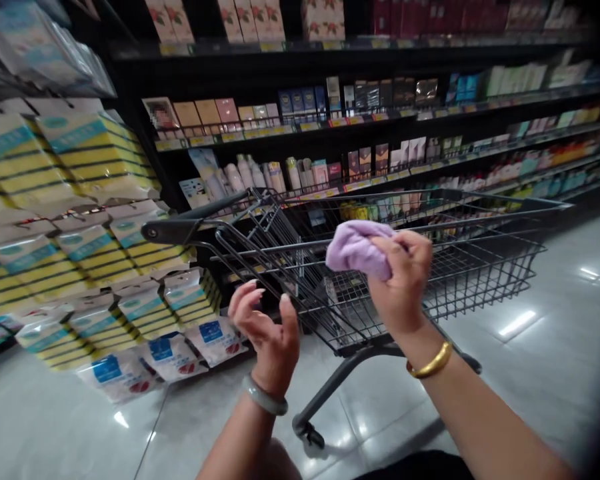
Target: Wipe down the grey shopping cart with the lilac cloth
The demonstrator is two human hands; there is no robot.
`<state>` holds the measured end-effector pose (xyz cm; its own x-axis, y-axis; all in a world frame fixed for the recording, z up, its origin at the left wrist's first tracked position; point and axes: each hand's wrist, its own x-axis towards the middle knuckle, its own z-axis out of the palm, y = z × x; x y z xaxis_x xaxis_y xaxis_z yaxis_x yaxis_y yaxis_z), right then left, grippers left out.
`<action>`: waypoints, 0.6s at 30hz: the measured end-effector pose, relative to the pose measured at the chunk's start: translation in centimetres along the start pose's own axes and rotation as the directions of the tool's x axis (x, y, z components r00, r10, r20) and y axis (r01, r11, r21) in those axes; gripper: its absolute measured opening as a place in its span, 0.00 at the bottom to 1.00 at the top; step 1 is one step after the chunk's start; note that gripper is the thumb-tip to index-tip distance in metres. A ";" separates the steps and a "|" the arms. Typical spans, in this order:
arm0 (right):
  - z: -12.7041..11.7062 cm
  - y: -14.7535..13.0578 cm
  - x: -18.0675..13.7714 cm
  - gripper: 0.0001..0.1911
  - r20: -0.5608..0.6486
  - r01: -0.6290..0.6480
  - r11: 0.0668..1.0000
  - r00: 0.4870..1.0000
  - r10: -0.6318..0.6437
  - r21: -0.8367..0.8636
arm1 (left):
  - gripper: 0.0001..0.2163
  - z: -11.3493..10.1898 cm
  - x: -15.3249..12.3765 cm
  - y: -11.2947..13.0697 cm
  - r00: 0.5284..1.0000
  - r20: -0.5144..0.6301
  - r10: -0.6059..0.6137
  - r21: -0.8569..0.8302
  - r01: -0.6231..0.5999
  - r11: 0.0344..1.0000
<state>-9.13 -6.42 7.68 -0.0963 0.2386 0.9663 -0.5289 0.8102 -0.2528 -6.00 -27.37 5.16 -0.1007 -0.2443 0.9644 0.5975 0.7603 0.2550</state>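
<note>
Right hand (401, 283) grips bunched lilac cloth (354, 250) in front of shopping cart (485, 283), left hand (271, 337) empty, loosely curled; best keep cloth firmly gathered.

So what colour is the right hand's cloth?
The cloth is light purple, as the head view shows.

Shelves (309, 125): dim, recesses near black, right ends smeared by blur
Floor (545, 363): white glare streaks beyond the cart's (480, 293) right edge
Lilac cloth (356, 248): pale, folds softly shaded
Right border: dark vignette, wide-angle bending
</note>
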 end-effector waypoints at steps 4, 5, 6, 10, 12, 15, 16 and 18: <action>1.0 -0.7 0.2 0.25 0.026 -0.063 0.995 0.998 0.065 -0.079 | 0.12 1.5 5.4 3.2 0.937 0.295 0.186 0.025 -0.203 0.979; 1.5 -1.2 -0.3 0.29 0.104 -0.039 0.997 0.994 0.046 -0.066 | 0.10 2.2 6.5 3.5 0.923 0.349 0.164 0.073 -0.201 0.977; 1.8 -1.7 -0.7 0.30 0.183 -0.009 0.999 0.983 0.015 -0.034 | 0.10 3.0 7.4 3.6 0.912 0.386 0.140 0.130 -0.204 0.970; 1.8 -1.0 -1.0 0.25 0.301 0.061 0.998 0.952 -0.063 0.014 | 0.13 4.6 8.2 2.6 0.838 0.530 0.134 0.253 -0.307 0.917; 1.1 0.6 -0.2 0.22 0.213 0.008 0.998 0.977 0.005 -0.060 | 0.13 4.8 7.6 2.1 0.838 0.527 0.146 0.274 -0.329 0.904; 0.7 1.9 0.7 0.20 0.048 -0.066 0.987 0.996 0.074 -0.146 | 0.14 5.0 6.8 2.2 0.863 0.485 0.140 0.318 -0.324 0.891; 0.9 1.7 0.7 0.21 0.058 -0.035 0.992 0.997 0.043 -0.123 | 0.14 5.1 6.7 2.3 0.869 0.477 0.132 0.344 -0.323 0.882; 1.5 0.6 0.2 0.24 0.166 0.083 0.996 0.983 -0.080 -0.011 | 0.15 5.3 6.6 2.5 0.874 0.471 0.119 0.393 -0.329 0.859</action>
<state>-10.71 -6.73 7.78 -0.1921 0.0805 0.9781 -0.5260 0.8329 -0.1718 -9.32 -23.89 12.54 -0.3913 0.1606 0.9061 0.2333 0.9698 -0.0712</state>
